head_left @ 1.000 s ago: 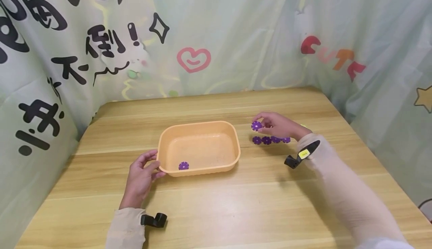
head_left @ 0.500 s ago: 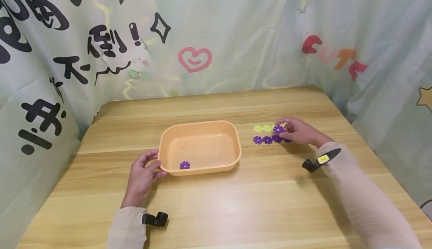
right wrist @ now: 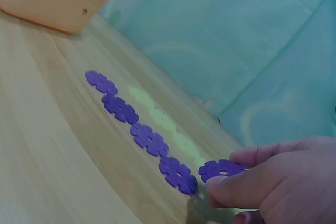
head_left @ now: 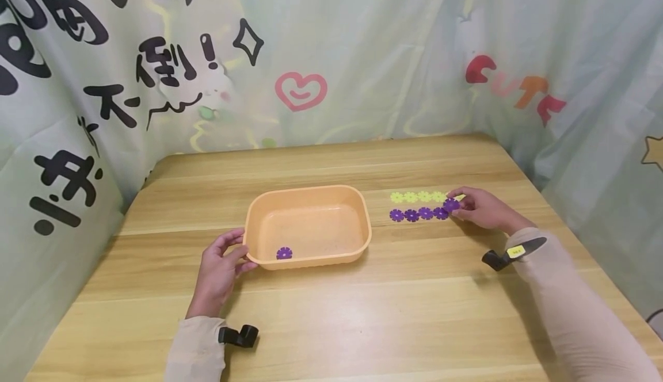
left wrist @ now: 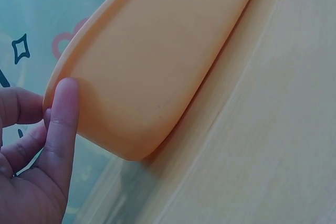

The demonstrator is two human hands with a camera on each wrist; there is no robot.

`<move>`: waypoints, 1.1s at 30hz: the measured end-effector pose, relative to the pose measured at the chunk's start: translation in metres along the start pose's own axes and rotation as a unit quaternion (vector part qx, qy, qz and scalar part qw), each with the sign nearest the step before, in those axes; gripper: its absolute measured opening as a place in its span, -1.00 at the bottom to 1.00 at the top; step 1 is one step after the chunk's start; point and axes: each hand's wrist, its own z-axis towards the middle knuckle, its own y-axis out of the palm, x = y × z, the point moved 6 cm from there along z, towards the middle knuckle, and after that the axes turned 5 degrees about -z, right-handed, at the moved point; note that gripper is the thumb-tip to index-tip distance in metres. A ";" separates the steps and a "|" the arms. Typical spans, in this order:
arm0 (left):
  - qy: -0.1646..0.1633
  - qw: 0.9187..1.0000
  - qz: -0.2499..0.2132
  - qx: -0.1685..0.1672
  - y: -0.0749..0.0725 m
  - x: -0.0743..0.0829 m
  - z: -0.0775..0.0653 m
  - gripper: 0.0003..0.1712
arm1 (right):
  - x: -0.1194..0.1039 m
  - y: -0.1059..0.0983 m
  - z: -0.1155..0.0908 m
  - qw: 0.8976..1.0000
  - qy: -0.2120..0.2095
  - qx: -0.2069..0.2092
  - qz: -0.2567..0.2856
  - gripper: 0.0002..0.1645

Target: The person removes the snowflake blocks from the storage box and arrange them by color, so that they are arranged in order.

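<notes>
My left hand grips the left front corner of a light orange plastic basin, thumb and fingers on its rim. Inside the basin lies one purple snowflake disc. At the right, my right hand pinches another purple snowflake disc between thumb and fingers. It is held just above the right end of a row of purple snowflake discs on the table. Behind that row runs a parallel row of yellow-green snowflake discs, its right end partly hidden by my right hand.
The wooden table carries everything. A pale curtain with printed lettering and a heart hangs right behind its far edge and along both sides. Each wrist wears a black camera mount.
My right hand has moved right along the rows with the purple snowflake disc, uncovering yellow-green discs. It is now lower, by the purple row's right end. My left hand keeps its grip.
</notes>
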 end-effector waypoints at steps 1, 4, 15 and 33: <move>0.000 1.000 -0.001 0.000 0.000 0.000 0.000 -0.53 | 0.001 0.000 -0.001 1.000 0.001 0.002 -0.006 -0.56; 0.000 1.000 -0.003 -0.001 0.000 -0.001 0.000 -0.53 | 0.005 -0.001 -0.002 1.000 0.006 0.005 -0.022 -0.57; 0.002 1.000 -0.005 0.001 -0.001 -0.001 0.001 -0.53 | 0.002 0.001 -0.004 0.997 0.007 -0.021 -0.068 -0.60; 0.002 1.000 -0.002 0.000 -0.001 0.000 0.000 -0.52 | 0.001 0.002 -0.006 0.995 -0.018 -0.020 -0.099 -0.62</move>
